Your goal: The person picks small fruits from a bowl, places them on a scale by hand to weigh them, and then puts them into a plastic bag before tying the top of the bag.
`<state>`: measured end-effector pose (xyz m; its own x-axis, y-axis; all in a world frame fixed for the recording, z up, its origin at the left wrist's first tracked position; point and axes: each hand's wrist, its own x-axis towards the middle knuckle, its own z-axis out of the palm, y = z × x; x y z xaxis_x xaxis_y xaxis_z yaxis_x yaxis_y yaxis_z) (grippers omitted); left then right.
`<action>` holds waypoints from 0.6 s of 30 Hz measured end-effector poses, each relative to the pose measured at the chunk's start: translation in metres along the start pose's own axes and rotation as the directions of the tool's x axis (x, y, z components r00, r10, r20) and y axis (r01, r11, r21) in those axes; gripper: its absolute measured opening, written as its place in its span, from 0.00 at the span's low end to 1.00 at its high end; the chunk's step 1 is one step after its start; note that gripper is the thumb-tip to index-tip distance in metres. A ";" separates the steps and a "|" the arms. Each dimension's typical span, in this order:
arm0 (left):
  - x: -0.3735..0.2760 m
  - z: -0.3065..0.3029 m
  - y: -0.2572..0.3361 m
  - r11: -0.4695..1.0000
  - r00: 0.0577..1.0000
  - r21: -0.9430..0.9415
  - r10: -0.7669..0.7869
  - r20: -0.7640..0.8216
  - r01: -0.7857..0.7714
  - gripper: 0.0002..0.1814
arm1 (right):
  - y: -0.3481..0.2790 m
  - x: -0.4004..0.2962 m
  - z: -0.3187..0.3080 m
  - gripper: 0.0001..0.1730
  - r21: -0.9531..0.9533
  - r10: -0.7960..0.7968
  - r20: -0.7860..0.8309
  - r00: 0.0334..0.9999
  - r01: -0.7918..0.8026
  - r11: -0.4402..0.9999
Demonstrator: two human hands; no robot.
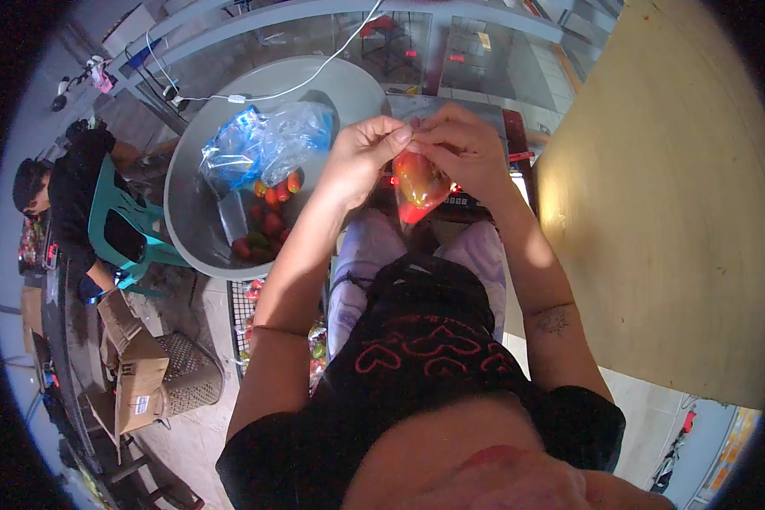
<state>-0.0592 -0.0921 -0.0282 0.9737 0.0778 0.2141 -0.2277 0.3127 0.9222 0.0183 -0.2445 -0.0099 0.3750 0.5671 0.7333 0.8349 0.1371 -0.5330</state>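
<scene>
A clear plastic bag of red and yellow-green peppers (419, 182) hangs in front of me, its neck pinched between both hands. My left hand (364, 153) grips the gathered top with thumb and fingers. Against it, the fingertips of my right hand (465, 150) hold the other side of the neck. Below and behind the bag, partly hidden, is a digital scale (457, 200) with lit red digits and a row of keys.
Left of my hands, a big grey basin (185, 239) holds loose peppers (272, 224) and blue and clear plastic bags (264, 143). A white cable (293, 91) crosses it. Below sits a black crate (239, 312). A co-worker (76, 172) sits farther left. A wooden panel (656, 210) stands right.
</scene>
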 end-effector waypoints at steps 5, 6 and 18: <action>0.000 -0.008 0.004 0.993 0.996 0.097 0.059 0.063 -0.065 0.08 | 0.008 0.006 -0.009 0.06 0.141 0.142 0.132 0.981 -0.161 0.977; -0.001 -0.007 0.006 0.989 0.995 0.129 0.063 0.078 -0.073 0.07 | 0.007 0.008 -0.010 0.06 0.156 0.198 0.156 0.968 -0.222 0.962; -0.001 -0.005 0.009 0.980 0.997 0.185 0.065 0.029 -0.069 0.07 | 0.022 0.016 -0.012 0.10 0.316 0.382 0.358 0.852 -0.495 0.809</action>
<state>-0.0624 -0.0844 -0.0216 0.9567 0.0708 0.2824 -0.2894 0.1263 0.9488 0.0480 -0.2425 -0.0050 0.4939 0.8265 0.2701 0.3623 0.0868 -0.9280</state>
